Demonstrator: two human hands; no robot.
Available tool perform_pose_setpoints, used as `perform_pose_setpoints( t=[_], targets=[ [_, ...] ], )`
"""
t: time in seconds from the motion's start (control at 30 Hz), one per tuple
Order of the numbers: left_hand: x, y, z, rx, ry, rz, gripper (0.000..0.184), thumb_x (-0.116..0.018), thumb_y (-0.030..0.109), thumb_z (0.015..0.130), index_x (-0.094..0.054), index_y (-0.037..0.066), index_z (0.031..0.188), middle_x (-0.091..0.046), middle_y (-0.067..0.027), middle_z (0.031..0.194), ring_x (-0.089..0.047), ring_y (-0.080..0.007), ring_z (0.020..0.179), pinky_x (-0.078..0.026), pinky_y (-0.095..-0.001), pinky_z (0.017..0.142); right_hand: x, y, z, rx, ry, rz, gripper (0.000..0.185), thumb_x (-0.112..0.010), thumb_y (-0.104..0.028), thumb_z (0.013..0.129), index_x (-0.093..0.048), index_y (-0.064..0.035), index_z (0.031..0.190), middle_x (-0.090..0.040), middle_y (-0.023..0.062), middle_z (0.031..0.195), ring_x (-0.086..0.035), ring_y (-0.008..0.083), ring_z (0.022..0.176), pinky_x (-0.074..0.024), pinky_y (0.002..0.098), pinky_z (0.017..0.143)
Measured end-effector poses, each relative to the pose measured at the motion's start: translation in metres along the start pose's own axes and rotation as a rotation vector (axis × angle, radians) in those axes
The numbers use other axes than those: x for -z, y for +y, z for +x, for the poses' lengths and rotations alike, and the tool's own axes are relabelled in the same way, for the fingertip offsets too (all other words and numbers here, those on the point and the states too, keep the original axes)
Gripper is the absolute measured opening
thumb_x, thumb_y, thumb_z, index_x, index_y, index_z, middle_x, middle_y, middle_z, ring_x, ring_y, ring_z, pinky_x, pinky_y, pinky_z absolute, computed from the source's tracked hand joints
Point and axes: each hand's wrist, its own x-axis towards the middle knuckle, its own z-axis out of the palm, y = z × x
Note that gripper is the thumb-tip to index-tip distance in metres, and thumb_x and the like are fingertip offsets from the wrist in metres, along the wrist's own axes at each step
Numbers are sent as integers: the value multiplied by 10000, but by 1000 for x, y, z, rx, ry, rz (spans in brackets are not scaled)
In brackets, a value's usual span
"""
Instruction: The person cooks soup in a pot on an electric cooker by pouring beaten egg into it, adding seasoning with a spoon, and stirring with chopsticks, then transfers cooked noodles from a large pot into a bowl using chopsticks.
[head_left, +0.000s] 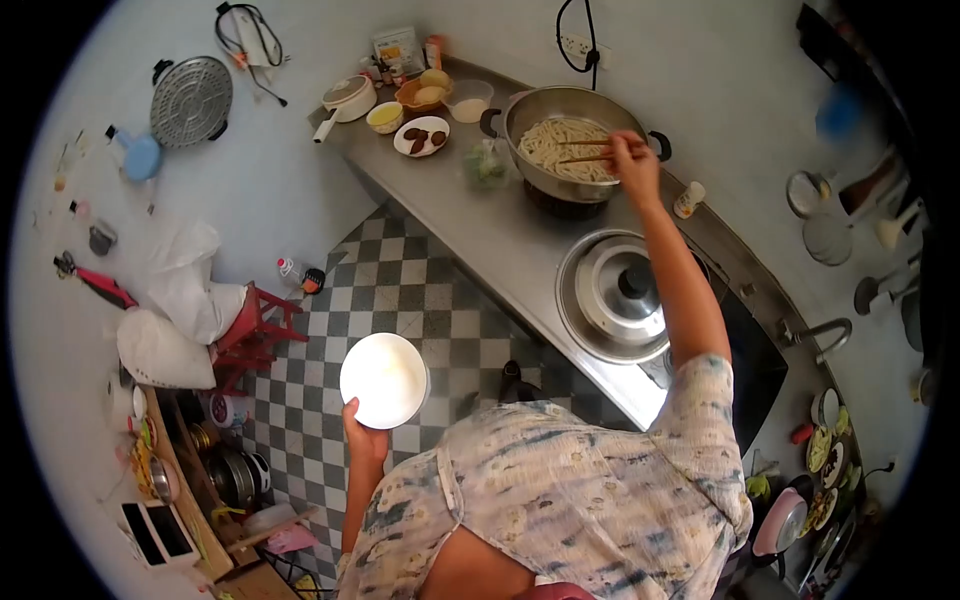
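Note:
My right hand [634, 165] reaches over the far end of the counter, closed around a pair of chopsticks [585, 150]. The chopstick tips are in among thick white noodles [556, 140] inside a wide metal pot [575, 97] with dark side handles. Low on my left, my left hand [367, 432] grips the rim of a white bowl [384, 380], thumb over the edge. The bowl's inside is pale and overexposed, so I cannot tell whether it holds anything. It is held above the tiled floor, apart from the counter.
A lidded metal pot [618, 290] stands on the counter below my right arm. A white saucepan [349, 97], a plate with dark pieces [421, 137], a bag of greens [487, 165] and a small bottle [689, 199] are around the noodle pot. A red stool [250, 330] stands left.

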Motion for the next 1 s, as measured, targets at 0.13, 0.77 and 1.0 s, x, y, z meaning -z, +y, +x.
perform_pose_setpoints(
  t=[0.13, 0.77, 1.0],
  targets=[
    [-42, 11, 67, 65, -9, 15, 614, -533, 306, 830, -359, 33, 1352, -486, -130, 1303, -476, -286, 1200, -373, -433, 1018, -69, 47, 71, -132, -137, -153, 242, -591, -213, 900, -630, 3, 1003, -658, 86, 791, -609, 135, 639, -498, 281, 572],
    [-168, 4, 373, 641, -527, 275, 586, -560, 158, 790, -394, -13, 1325, -506, -137, 1282, -467, -271, 1205, -345, -410, 1045, 65, 85, 141, -470, 304, -574, 233, -515, -236, 929, -639, -40, 950, -667, 54, 811, -541, 137, 654, -424, 292, 573],
    [-215, -20, 388, 769, -564, 209, 574, -566, 169, 822, -377, -12, 1333, -488, -139, 1305, -462, -266, 1218, -355, -420, 1044, 25, 144, 149, -674, 348, -74, 253, -491, -243, 959, -630, -32, 965, -669, 92, 803, -443, 96, 481, -354, 237, 434]
  ],
)
